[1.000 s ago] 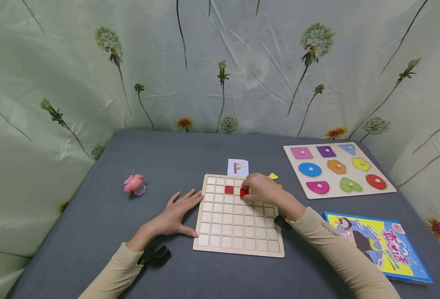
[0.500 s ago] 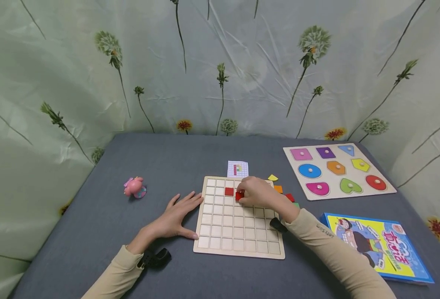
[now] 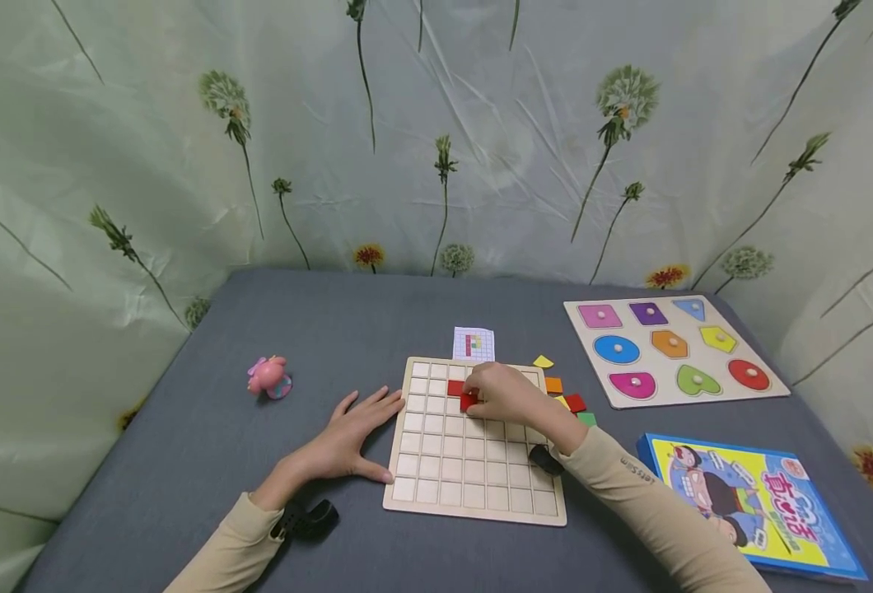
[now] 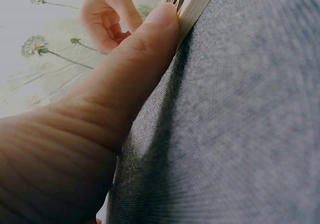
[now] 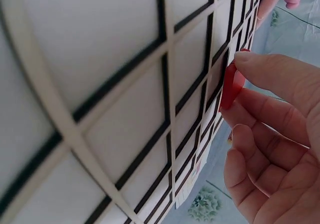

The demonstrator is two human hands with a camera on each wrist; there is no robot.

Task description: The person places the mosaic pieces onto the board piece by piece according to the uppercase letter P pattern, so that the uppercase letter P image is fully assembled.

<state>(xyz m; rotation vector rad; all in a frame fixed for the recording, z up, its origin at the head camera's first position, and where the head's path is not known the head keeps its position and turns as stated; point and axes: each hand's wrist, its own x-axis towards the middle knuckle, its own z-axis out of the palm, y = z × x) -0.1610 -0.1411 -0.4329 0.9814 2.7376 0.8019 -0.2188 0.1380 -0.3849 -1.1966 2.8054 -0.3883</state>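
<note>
A light wooden grid board (image 3: pixel 473 496) lies on the grey table with one red square tile (image 3: pixel 455 387) in an upper cell. My right hand (image 3: pixel 509 397) pinches a second red square tile (image 3: pixel 468 402) between thumb and fingers, just below and right of the first. In the right wrist view this red tile (image 5: pixel 231 86) is tilted close over the grid. My left hand (image 3: pixel 347 441) lies with spread fingers along the board's left edge. Its thumb (image 4: pixel 145 43) touches the board's side in the left wrist view.
Beyond the board lies a small pattern card (image 3: pixel 473 343). Loose orange (image 3: pixel 553 385), red, yellow and green pieces sit at its right. A shape puzzle (image 3: pixel 677 350), a blue-and-yellow box (image 3: pixel 751 502) and a pink toy figure (image 3: pixel 269 377) stand farther out.
My right hand has moved left and slightly toward me with the red tile, bringing it near the first one. More loose pieces show at the right. The left hand stays at the board's edge.
</note>
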